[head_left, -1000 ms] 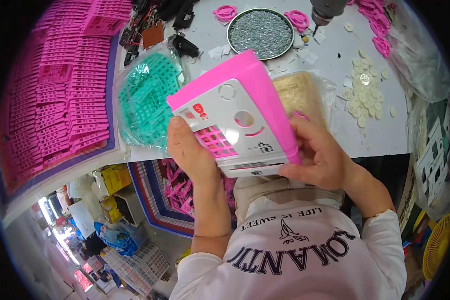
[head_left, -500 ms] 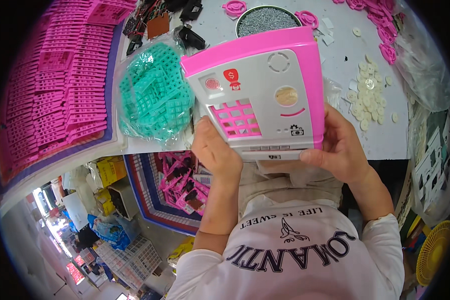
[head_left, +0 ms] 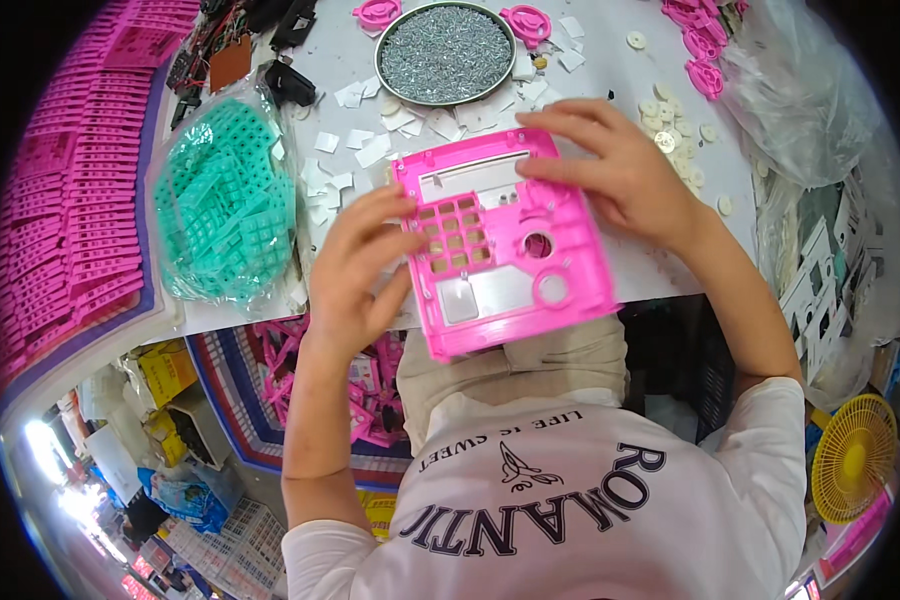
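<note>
A pink plastic front panel (head_left: 505, 225) is turned inner side up over the near table edge. It has a keypad grid of square holes, a round hole and screw posts, with white plate showing through its openings. My left hand (head_left: 360, 265) holds its left edge, fingertips over the rim beside the grid. My right hand (head_left: 630, 180) is at the far right corner, fingers spread around the rim and over the inner face. The printed outer face is hidden underneath.
A round tin of screws (head_left: 448, 55) stands beyond the panel among white paper pieces (head_left: 373, 150). Bagged turquoise keypads (head_left: 225, 210) and stacked pink parts (head_left: 90, 190) are at left. White discs (head_left: 667, 135) lie right. A basket (head_left: 235, 390) of pink parts sits below the table edge.
The panel has been flipped from its white printed face to its pink inner face and lowered nearer the table. My right hand has shifted to the far corner, the left to the left edge.
</note>
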Available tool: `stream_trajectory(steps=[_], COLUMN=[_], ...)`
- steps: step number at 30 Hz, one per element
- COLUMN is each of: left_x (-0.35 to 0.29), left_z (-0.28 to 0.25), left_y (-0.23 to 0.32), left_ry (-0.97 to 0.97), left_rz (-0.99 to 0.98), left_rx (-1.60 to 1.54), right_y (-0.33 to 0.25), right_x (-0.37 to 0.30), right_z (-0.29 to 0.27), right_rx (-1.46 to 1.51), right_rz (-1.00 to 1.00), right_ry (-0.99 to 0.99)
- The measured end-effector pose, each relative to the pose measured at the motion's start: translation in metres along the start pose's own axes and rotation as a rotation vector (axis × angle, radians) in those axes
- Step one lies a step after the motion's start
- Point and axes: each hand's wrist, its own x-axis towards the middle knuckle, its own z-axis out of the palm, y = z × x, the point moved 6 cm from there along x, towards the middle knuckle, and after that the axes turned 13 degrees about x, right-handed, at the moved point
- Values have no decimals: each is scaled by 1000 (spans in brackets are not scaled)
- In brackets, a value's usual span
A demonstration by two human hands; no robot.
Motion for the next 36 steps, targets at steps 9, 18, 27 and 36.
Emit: stream_trajectory(steps=[9, 18, 27, 36], left_x=[-10, 7, 4, 2], left_z=[8, 36, 39, 42], left_y=[5, 43, 41, 40], left_ry=[-151, -364, -361, -320], left_rz=[37, 69, 50, 16], left_rx=[105, 220, 260, 246], right_y=[-19, -16, 60, 99], right_x=[-4, -8, -30, -43], right_z=[25, 37, -80, -78], right_rx=[-71, -154, -180, -441], right_rz=[99, 135, 600, 816], right_ry=[-51, -100, 331, 79])
